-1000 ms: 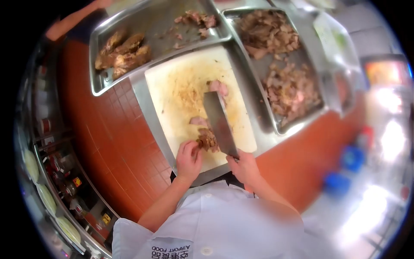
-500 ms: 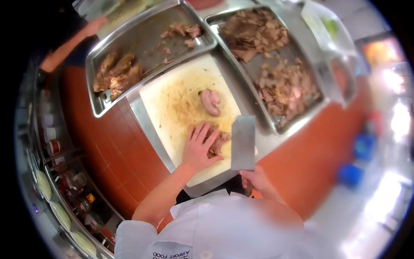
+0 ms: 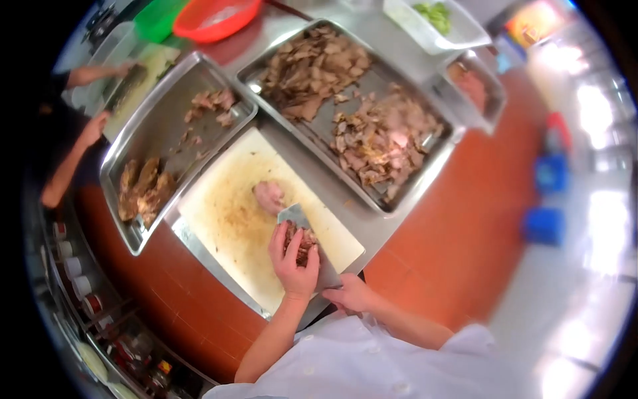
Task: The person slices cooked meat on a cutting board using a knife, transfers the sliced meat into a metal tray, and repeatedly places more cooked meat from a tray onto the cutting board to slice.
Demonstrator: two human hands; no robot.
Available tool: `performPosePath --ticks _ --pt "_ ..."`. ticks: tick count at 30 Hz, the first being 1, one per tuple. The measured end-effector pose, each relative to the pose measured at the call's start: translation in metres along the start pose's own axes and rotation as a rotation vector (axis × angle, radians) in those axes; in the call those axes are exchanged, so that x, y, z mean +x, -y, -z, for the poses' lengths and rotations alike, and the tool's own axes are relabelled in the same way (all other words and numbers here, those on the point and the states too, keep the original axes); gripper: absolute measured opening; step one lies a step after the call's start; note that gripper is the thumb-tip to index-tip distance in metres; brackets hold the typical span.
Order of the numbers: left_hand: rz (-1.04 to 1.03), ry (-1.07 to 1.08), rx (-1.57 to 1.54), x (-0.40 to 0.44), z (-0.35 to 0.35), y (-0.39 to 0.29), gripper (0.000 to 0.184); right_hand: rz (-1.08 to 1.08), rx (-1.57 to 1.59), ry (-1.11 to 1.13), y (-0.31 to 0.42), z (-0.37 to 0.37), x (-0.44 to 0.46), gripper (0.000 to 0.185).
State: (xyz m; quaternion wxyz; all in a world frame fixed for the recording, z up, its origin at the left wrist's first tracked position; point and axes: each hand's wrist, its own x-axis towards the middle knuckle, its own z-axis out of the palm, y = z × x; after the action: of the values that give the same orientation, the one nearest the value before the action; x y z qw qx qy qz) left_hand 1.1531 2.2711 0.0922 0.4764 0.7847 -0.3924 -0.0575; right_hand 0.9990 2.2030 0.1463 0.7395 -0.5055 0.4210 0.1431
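My right hand (image 3: 350, 293) is closed round the handle of a cleaver (image 3: 327, 271), whose broad blade lies low over the board and slants up to the left. Against the blade, my left hand (image 3: 292, 269) curls its fingers over a clump of sliced meat (image 3: 303, 247). Whether the blade is fully under the slices is hidden by the fingers. A pale pink chunk of meat (image 3: 268, 197) rests on the white cutting board (image 3: 229, 173), just beyond the blade's tip. Brown stains and crumbs mark the board.
A large metal tray (image 3: 375, 199) at the back right bears two heaps of sliced meat. The left tray (image 3: 159, 120) has browned pieces and scraps. Across from me a co-worker's hands (image 3: 100, 126) work at another board. Red (image 3: 216, 20) and green bowls (image 3: 156, 20) stand behind.
The cleaver has swung from beside the meat to tilt in against it. My left hand has gone from lying flat on the slices to gripping them at the blade. The camera view has shifted.
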Motion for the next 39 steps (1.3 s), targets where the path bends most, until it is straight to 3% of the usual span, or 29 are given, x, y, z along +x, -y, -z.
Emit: performPosePath --ticks 2,8,10,11,15,20,22,25,28,32,39 --pt "-0.093 -0.006 -0.095 0.034 -0.019 -0.031 0.04 -0.019 0.035 -0.083 0.02 0.021 -0.018 0.023" --pt "-0.43 -0.022 -0.323 0.143 -0.128 -0.124 0.035 0.191 0.238 -0.505 0.067 0.109 -0.052 0.018" --pt "-0.304 0.071 -0.326 0.164 -0.171 -0.136 0.033 0.217 0.284 -0.643 0.074 0.131 -0.059 0.017" --pt "-0.1 0.204 -0.389 0.171 -0.191 -0.134 0.034 0.231 0.33 -0.698 0.073 0.142 -0.06 0.016" --pt "-0.082 0.211 -0.274 0.173 -0.193 -0.12 0.039 0.227 0.428 -0.822 0.05 0.171 -0.072 0.015" --pt "-0.082 0.127 -0.183 0.149 -0.118 -0.064 0.031 0.152 0.481 -0.82 0.016 0.156 -0.07 0.014" --pt "0.06 0.08 0.012 0.137 -0.072 -0.023 0.028 0.164 0.46 -0.81 0.007 0.141 -0.066 0.015" --pt "0.351 -0.046 -0.17 0.126 -0.011 0.036 0.028 0.137 0.421 -0.747 0.006 0.118 -0.062 0.016" --pt "0.351 -0.046 -0.024 0.118 0.025 0.07 0.034 0.133 0.368 -0.642 0.009 0.098 -0.062 0.016" --pt "0.482 0.186 0.095 0.117 0.018 0.062 0.041 0.118 0.087 -0.502 0.021 0.081 -0.061 0.018" --pt "0.377 0.055 -0.022 0.111 -0.019 0.045 0.035 0.073 0.049 -0.429 0.011 0.055 -0.052 0.019"
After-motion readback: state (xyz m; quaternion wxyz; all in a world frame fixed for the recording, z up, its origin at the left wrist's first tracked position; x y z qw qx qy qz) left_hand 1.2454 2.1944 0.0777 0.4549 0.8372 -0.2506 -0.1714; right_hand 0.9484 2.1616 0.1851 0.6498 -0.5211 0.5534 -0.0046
